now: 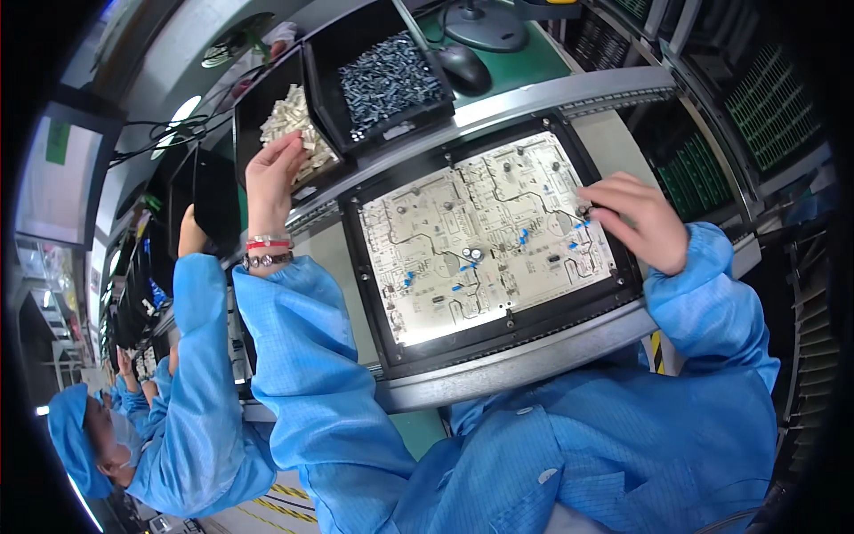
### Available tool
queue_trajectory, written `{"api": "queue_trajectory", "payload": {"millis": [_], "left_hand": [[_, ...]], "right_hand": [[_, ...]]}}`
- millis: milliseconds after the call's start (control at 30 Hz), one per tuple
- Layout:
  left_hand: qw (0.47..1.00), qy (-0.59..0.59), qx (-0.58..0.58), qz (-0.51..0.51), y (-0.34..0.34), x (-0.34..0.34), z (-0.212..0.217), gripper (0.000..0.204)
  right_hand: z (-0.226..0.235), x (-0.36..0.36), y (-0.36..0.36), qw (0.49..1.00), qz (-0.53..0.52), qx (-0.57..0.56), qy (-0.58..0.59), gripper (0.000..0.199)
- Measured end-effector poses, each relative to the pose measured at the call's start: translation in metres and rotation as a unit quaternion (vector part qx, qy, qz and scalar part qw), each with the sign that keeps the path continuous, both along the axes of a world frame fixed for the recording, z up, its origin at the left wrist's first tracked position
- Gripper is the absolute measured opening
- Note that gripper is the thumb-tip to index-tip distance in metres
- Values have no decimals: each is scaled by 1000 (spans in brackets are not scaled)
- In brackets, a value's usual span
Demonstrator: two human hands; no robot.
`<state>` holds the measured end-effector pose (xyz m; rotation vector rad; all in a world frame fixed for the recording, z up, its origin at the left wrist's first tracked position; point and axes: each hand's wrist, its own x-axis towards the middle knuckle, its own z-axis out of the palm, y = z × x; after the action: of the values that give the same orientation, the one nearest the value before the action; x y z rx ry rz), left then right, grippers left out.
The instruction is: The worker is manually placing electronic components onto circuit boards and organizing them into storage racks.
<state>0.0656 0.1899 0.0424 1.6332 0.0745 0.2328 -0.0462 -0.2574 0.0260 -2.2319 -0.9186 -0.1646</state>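
With the board [485, 233] dead center, our left hand [269, 173] is at 10 o'clock over the white parts [289, 111], fingertips pressed together. Our right hand [645, 218] is at 2 o'clock on the board, thumb near forefinger; can't tell if they're pinching anything.

Two bins [429, 119] stand behind the circuit board [485, 218], toward the left, with a mouse [464, 69] right of them.

The circuit board [489, 214] looks glossy, the near rail [498, 361] smooth metal, the sleeves [703, 294] cloth.
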Motion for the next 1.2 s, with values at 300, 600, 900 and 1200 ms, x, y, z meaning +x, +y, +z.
{"api": "queue_trajectory", "payload": {"millis": [300,600,900,1200], "left_hand": [[997,41,-45,-43,-73,-55,25,22],[949,139,-43,-279,-189,-67,19,27],[911,-86,307,-262,-267,-70,-33,34],[890,-114,382,-222,-275,-67,-45,31]], "right_hand": [[-6,15,-33,997,-72,9,-13,23],[-31,23,-50,995,-97,20,2,20],[-37,18,-53,994,-92,46,-26,19],[-40,16,-58,991,-97,67,-68,19]]}}
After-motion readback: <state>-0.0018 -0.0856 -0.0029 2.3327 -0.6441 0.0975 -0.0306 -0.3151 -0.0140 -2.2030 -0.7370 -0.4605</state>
